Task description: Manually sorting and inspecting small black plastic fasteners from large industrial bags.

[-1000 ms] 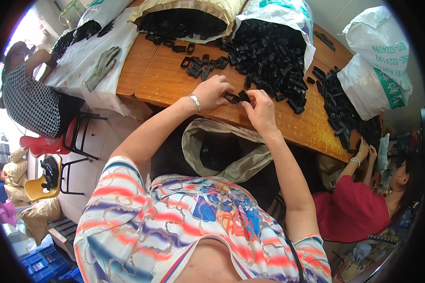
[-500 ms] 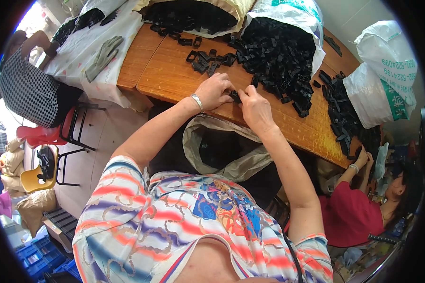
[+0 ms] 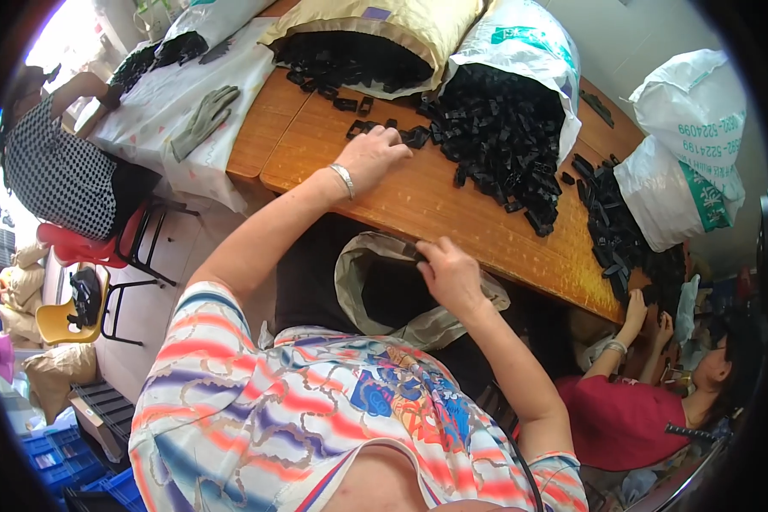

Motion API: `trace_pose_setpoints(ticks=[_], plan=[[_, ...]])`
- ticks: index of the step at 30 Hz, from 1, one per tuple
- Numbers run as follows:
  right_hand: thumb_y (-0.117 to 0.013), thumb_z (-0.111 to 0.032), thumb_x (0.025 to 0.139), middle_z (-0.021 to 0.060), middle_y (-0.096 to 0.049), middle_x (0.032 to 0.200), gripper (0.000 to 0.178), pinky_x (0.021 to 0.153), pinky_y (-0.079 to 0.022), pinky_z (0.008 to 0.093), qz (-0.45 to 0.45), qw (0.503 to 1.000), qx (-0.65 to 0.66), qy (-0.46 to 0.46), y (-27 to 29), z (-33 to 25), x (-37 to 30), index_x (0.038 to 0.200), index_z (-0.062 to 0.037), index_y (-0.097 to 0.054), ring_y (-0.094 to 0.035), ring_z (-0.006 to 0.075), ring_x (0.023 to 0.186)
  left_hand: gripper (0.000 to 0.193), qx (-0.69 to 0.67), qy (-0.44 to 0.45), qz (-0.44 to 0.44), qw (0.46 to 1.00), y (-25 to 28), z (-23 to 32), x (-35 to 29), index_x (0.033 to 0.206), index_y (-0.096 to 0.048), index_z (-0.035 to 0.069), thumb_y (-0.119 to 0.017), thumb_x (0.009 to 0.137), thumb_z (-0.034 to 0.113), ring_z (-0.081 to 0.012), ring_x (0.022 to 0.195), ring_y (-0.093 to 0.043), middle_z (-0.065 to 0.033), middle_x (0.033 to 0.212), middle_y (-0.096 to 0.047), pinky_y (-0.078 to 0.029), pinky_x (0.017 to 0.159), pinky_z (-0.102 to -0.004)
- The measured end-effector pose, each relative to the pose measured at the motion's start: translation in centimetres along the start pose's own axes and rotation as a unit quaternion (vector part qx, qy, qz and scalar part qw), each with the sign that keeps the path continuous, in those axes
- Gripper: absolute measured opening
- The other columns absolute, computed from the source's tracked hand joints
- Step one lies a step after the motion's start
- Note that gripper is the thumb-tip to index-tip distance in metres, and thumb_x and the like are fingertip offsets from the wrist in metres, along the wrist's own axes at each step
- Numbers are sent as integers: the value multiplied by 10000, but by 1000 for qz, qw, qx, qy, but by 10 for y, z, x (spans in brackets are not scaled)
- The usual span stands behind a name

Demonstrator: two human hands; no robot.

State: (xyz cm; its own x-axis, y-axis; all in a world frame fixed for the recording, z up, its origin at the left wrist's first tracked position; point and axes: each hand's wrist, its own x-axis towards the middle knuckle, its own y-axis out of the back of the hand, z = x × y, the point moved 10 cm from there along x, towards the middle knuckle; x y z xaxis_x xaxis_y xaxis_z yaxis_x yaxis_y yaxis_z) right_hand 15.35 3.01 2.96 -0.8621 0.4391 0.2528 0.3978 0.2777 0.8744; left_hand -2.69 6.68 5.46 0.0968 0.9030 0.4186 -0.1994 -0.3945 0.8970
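Observation:
My left hand (image 3: 374,160), with a silver bracelet at the wrist, lies over a small group of black plastic parts (image 3: 416,136) on the wooden table (image 3: 316,136). Its fingers are reaching out and loosely bent; what lies under them is hidden. Lower and to the right, my right hand (image 3: 450,275) hovers over the mouth of a beige sack (image 3: 347,286) at the table's near edge. Thumb and forefinger stand apart there, and I make out no part between them. Dark shadow fills the inside of the sack.
A big heap of black parts (image 3: 503,136) spills from a white sack (image 3: 529,34); a tan sack (image 3: 384,26) lies beside it. Co-workers sit at left (image 3: 60,179) and right (image 3: 623,418). A grey glove (image 3: 203,124) rests on the left table's white cloth.
My hands were together at the table edge around a small black part. Now the left has moved up to the loose parts, and the right has dropped down over the sack.

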Motion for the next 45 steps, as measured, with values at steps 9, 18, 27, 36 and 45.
trace_pose_setpoints(ticks=[9, 18, 27, 36, 45], plan=[[-687, -97, 820, 157, -670, 863, 99, 712, -532, 428, 122, 992, -13, -35, 38, 59, 57, 899, -39, -701, -661, 357, 813, 86, 110, -34, -32, 993, -14, -10, 12, 855, -659, 61, -604, 789, 68, -249, 1015, -560, -80, 1007, -559, -522, 833, -331], [-735, -156, 808, 196, -647, 987, 275, 760, -548, 456, 68, 974, -131, -173, 23, 108, 107, 1032, -37, -631, -664, 396, 876, 83, 56, -91, -34, 994, -26, 49, 18, 824, -662, 109, -685, 750, 137, -218, 976, -579, -29, 930, -603, -509, 769, -334], [-749, -79, 769, 200, -652, 1004, 250, 797, -530, 459, 74, 986, -50, -137, 26, 102, 80, 985, -7, -646, -648, 391, 905, 242, -57, -48, 15, 997, -19, 59, 10, 824, -655, 79, -814, 696, 210, -265, 975, -557, -66, 928, -605, -497, 819, -354], [-739, -46, 771, 162, -651, 953, 218, 758, -531, 427, 113, 988, 35, -95, 42, 75, 79, 974, -21, -664, -654, 355, 885, 380, -231, 101, 8, 968, -31, 32, -3, 1002, -616, 66, -824, 695, 150, -294, 973, -561, -73, 978, -624, -492, 849, -378], [-739, 13, 769, 132, -639, 948, 232, 716, -534, 382, 98, 994, 29, -34, 26, 57, 78, 991, -7, -674, -656, 318, 822, 280, -202, 96, 30, 974, -42, 28, -5, 906, -676, 63, -804, 706, 212, -286, 951, -531, -76, 951, -604, -465, 861, -370]])
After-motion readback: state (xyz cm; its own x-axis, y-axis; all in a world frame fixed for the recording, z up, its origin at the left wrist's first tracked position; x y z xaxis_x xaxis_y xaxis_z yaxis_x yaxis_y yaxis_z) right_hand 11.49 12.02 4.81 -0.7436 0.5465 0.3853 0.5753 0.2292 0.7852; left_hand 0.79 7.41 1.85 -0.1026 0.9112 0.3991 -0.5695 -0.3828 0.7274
